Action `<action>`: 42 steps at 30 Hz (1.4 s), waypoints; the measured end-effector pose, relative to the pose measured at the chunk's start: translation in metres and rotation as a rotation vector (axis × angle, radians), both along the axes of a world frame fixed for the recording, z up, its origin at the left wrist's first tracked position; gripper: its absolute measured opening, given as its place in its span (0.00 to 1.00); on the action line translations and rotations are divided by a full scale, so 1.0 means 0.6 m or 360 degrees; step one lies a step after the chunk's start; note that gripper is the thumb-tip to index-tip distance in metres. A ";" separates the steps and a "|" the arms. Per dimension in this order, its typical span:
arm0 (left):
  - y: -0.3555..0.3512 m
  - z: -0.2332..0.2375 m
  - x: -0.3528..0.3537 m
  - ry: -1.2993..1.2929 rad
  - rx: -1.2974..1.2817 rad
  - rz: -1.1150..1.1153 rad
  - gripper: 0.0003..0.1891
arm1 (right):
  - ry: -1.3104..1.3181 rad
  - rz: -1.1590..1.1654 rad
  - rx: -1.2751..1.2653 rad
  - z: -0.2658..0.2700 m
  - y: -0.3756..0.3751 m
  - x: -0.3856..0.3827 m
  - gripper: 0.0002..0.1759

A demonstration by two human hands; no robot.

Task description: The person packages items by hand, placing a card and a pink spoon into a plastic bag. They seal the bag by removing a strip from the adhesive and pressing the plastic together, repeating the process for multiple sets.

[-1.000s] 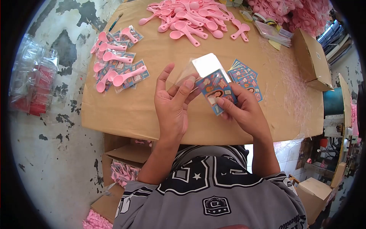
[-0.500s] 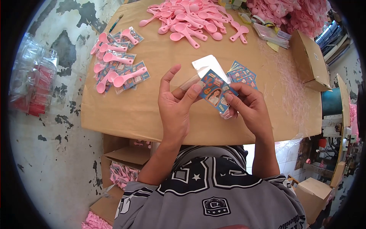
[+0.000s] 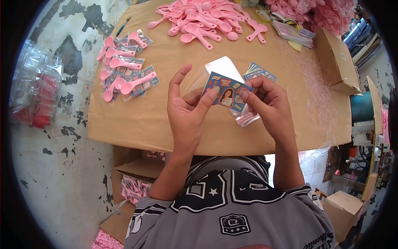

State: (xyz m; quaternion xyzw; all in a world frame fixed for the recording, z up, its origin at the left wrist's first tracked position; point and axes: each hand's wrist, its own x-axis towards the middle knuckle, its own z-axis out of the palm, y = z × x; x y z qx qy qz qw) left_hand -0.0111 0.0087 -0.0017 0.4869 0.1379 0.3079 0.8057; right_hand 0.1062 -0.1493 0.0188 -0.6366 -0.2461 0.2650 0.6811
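A blue printed card point(image 3: 226, 98) with a portrait on it is held in front of me, tilted slightly down to the right. My left hand point(image 3: 185, 112) pinches its left part under the thumb, with the index finger raised away. Thumb and fingers of my right hand point(image 3: 271, 106) grip the right edge. Behind the card lies a white sheet with clear plastic bags point(image 3: 224, 67); their lower end shows below the card. Whether my fingers also hold a bag is hard to make out. More blue cards point(image 3: 262, 71) lie fanned just beyond my right hand.
Pink measuring spoons point(image 3: 199, 25) are heaped at the table's far side. Packets with card and spoon point(image 3: 134, 85) lie at the left near a pen point(image 3: 123, 25). On the right stand tape rolls point(image 3: 277, 17), bag stacks point(image 3: 293, 34) and a cardboard box point(image 3: 336, 62).
The card has turned from a steep slant to nearly level, its portrait more upright. My right hand has shifted slightly up, and the clear bags' lower end shows more.
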 end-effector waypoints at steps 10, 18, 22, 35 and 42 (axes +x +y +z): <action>-0.028 -0.005 0.002 0.0006 0.0093 -0.0117 0.45 | 0.0043 -0.0201 0.0152 -0.025 0.014 -0.031 0.10; -0.024 -0.015 0.004 -0.0358 -0.0504 0.0030 0.43 | 0.0222 -0.0304 0.0275 -0.026 0.007 -0.048 0.10; -0.021 -0.026 -0.002 -0.0652 -0.1164 -0.0453 0.35 | 0.0309 -0.0280 0.0311 -0.020 0.013 -0.062 0.11; -0.032 0.021 0.023 -0.0657 -0.0614 -0.0305 0.27 | 0.0294 -0.0002 0.0164 -0.017 0.027 -0.075 0.12; -0.024 0.008 0.032 -0.0622 -0.0741 -0.0276 0.26 | -0.0631 -0.0384 0.0098 -0.038 0.042 -0.080 0.20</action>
